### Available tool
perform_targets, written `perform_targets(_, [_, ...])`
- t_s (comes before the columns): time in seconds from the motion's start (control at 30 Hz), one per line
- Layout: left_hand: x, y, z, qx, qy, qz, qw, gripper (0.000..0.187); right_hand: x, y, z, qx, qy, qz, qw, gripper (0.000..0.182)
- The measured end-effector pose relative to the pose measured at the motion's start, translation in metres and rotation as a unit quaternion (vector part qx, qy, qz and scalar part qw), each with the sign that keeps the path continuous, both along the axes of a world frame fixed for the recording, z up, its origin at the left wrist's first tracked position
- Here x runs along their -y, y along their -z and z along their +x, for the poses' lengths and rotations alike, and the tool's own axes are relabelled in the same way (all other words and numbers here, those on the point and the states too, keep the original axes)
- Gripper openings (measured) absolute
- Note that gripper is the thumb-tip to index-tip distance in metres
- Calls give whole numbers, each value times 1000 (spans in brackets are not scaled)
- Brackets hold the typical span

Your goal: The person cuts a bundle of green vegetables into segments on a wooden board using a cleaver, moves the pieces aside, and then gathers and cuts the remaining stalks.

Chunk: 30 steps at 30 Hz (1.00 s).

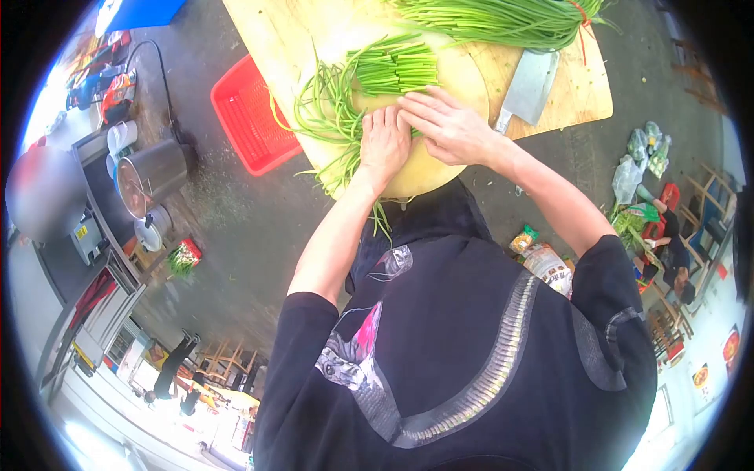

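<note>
Garlic scapes (397, 67), long green stalks, lie bunched with even cut ends on a round pale cutting board (428, 177). Thin curling tips (330, 102) trail loosely to the left of the bunch. My left hand (385, 141) is closed, its fingers bent down over stalks just below the bunch; the fingertips are partly hidden. Beside it, my right hand (448, 125) has its fingers stretched out, resting by the cut ends. A cleaver (532, 86) lies right of the board, away from both hands. Behind is a larger bundle of scapes (503, 20) with a red tie.
The board rests on a wooden tabletop (585, 98). A red plastic basket (255, 118) stands left of it, lower down. A large metal pot (153, 177) and white buckets are farther left. Bagged vegetables (648, 153) and a person (677, 263) are at the right.
</note>
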<state>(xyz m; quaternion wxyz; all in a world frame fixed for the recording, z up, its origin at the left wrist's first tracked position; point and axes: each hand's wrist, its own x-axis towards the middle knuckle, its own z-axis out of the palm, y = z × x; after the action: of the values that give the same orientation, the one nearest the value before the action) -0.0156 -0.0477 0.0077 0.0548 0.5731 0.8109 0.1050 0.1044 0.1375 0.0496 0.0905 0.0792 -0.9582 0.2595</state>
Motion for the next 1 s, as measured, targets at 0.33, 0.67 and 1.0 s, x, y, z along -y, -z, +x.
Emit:
perform_targets(0.33, [7,7,-6,4,-3,27,1000,62,31,29,-7,27,28,133,990,67])
perform_targets(0.67, [4,-2,-3,26,-6,27,999,71,23,23,-4,56,11,143,988,81])
perform_targets(1.0, [8,-12,-10,65,0,58,996,68,32,38,-7,18,29,190,981,72])
